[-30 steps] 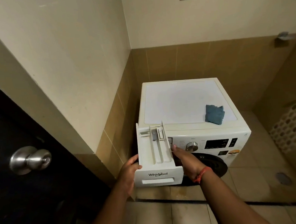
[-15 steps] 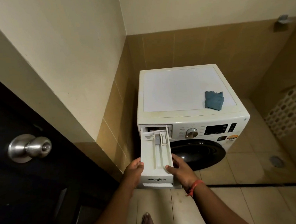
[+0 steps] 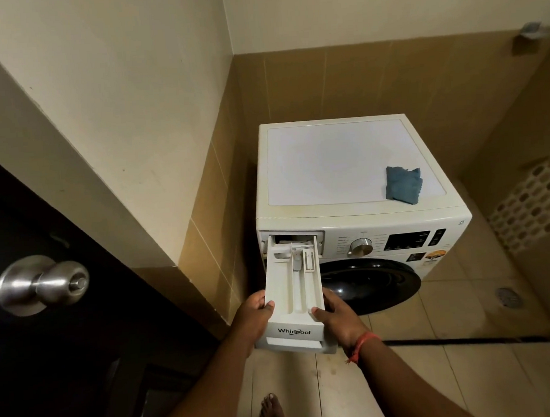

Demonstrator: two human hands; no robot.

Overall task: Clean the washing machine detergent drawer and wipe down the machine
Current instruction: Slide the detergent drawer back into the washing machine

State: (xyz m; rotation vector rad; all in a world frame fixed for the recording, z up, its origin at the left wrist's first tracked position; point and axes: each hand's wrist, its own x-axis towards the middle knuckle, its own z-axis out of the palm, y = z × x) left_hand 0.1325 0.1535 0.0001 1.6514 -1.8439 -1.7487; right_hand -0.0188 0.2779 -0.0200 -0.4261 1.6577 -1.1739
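Observation:
A white front-loading washing machine stands in the tiled corner. Its white detergent drawer is pulled far out of the slot at the machine's upper left, its back end still at the opening. My left hand grips the drawer's left side near the front panel. My right hand holds the right side, thumb on the rim. A folded blue cloth lies on the machine's top at the right.
A dark door with a metal knob stands close on the left. Tiled walls hem in the machine at the left and back. A floor drain sits at the right. A bare foot is on the floor tiles below the drawer.
Both hands have drawn the drawer further out of the machine toward me. I have stepped back, so the machine looks farther off and my foot has come into view.

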